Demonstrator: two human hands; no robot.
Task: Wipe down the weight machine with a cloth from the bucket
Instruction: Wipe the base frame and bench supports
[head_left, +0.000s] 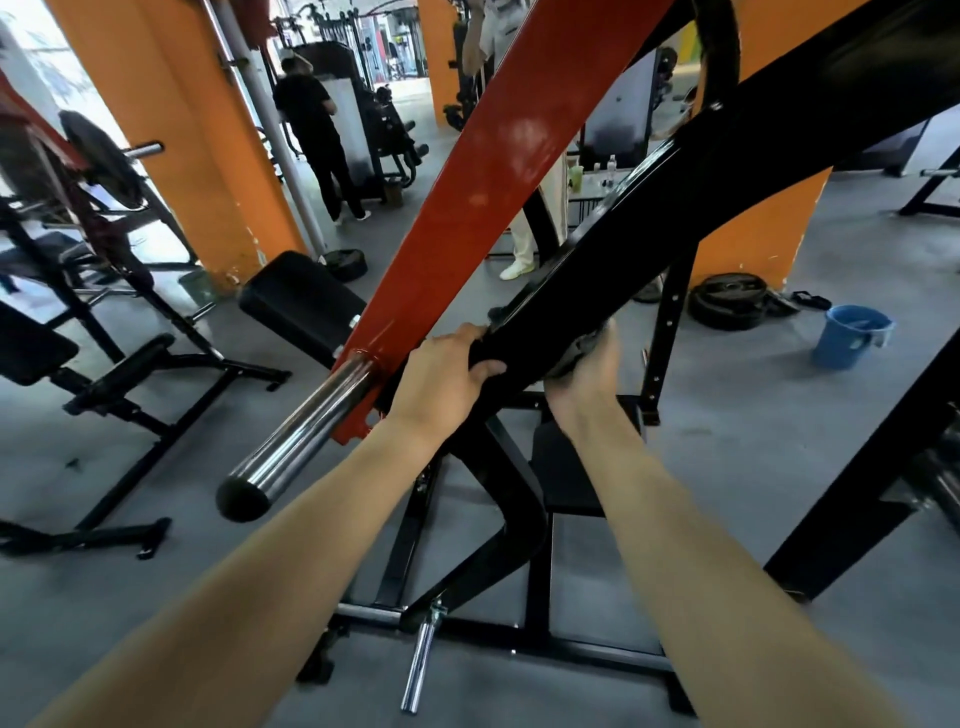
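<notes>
While left grip (447, 374) clasps black beam (649, 234), right grip (587, 382) holds cloth (583, 349) under it

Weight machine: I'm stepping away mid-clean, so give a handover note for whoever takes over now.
Left hand grips the machine's black beam.
Right hand holds the dark cloth against the same beam.
Blue bucket stands on the floor to the right.
Done: cloth is out and on the beam.
Left: probably the rest of the beam, red arm and chrome bar; which parts are already wiped cannot be told.
</notes>
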